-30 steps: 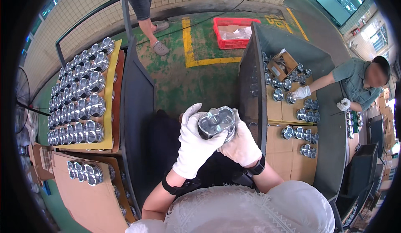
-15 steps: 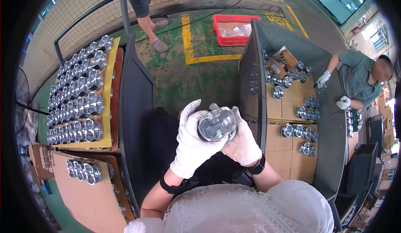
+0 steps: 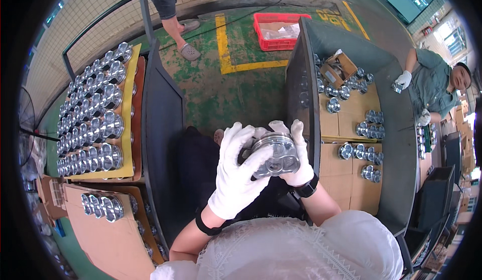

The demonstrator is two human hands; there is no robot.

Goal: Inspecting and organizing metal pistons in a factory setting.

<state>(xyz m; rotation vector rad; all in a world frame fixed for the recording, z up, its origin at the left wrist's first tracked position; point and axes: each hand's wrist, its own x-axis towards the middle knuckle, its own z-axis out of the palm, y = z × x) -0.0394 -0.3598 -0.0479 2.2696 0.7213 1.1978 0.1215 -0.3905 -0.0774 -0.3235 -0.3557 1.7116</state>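
A shiny metal engine piston (image 3: 276,157) is held between my two white-gloved hands in front of my body. My left hand (image 3: 235,172) wraps round its left side, with the thumb across the front face. Behind its right side, my right hand (image 3: 300,167) grips it with the fingers raised over the top. The piston is tilted so its ring grooves run along the upper edge and its hollow side faces me. Some fingertips of both hands are hidden behind it.
Rows of pistons (image 3: 93,114) stand on a yellow-edged board at left, above a cardboard sheet (image 3: 103,245). At right, a grey metal bin (image 3: 396,179) holds more pistons and a small carton (image 3: 339,69). A red crate (image 3: 273,44) sits beyond. A co-worker (image 3: 437,84) handles a piston; another person's legs (image 3: 168,16) show.
The piston has been turned in my hands, from its round top facing up to its open underside facing me. The co-worker's hand has drawn back from the bin with a piston.
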